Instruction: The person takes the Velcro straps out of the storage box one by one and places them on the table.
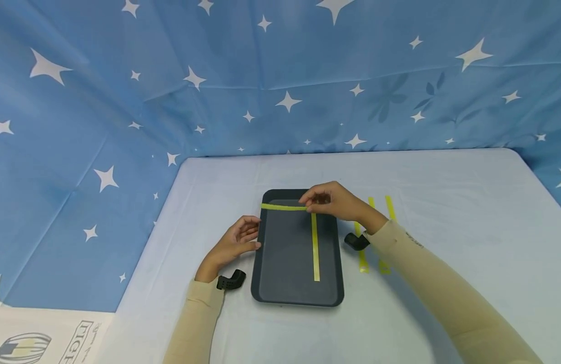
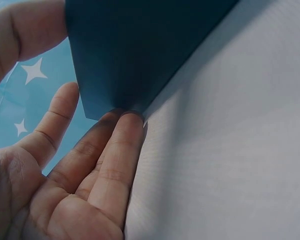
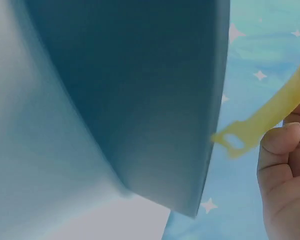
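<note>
A dark grey rectangular tray (image 1: 287,273) lies on the white-covered table. At its left edge, my left hand (image 1: 237,240) touches the outer wall with fairly straight fingers; in the left wrist view its fingertips meet the tray's wall (image 2: 135,55) close to the tabletop. Over the tray's far end, my right hand (image 1: 328,199) pinches a thin yellow strip (image 1: 282,208) between thumb and fingers. That strip spans sideways toward the left rim. The right wrist view shows one end of the held strip (image 3: 270,117) with a cut-out hole. A second yellow strip (image 1: 315,253) lies lengthwise inside the tray.
Several more yellow strips (image 1: 384,267) lie right of the tray, partly hidden by the right forearm. Black wrist cameras (image 1: 232,279) sit on both sleeves. A blue star-patterned curtain (image 1: 262,111) hangs behind and left. A printed cloth (image 1: 44,336) lies at lower left.
</note>
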The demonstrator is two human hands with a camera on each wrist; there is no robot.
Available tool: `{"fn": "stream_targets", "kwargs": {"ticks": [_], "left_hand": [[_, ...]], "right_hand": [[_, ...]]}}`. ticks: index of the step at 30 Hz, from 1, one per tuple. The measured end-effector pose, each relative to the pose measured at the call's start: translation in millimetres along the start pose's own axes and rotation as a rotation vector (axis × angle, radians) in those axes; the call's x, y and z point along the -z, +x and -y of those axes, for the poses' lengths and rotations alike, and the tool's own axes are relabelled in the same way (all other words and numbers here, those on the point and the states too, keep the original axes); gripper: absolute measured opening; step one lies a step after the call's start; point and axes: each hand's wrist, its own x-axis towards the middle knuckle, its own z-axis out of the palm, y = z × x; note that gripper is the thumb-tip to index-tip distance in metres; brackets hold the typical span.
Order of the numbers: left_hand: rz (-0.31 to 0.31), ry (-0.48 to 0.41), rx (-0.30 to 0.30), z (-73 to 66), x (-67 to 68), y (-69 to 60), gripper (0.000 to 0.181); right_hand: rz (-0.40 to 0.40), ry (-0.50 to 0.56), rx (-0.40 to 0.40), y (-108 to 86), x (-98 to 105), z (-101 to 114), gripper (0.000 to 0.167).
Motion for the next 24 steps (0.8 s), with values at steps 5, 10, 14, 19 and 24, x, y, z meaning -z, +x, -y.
{"fn": "stream_targets", "kwargs": {"ticks": [5,10,14,19,24], "left_hand": [[0.016,0.001,-0.008,-0.5,0.1,4.2,0.067],[0.025,0.008,-0.014,0.9,0.6,6.0,0.066],[0.02,0.02,-0.014,1.5,0.8,4.9,0.066],[0.018,0.015,-0.012,1.2,-0.1,2.3,0.066],[0.022,0.009,-0.024,-0.6,0.5,-0.3,0.067]], "right_hand": [[-0.069,0.059,-0.018,-12.2,9,5,0.027],[-0.139,0.043,-0.047,-24.0,13,9,0.035],[-0.181,0.037,-0.086,-33.8,14,11,0.041],[-0.279,0.074,-0.166,-48.4,14,15,0.042],[-0.376,0.088,-0.234,-61.3,15,22,0.044]]}}
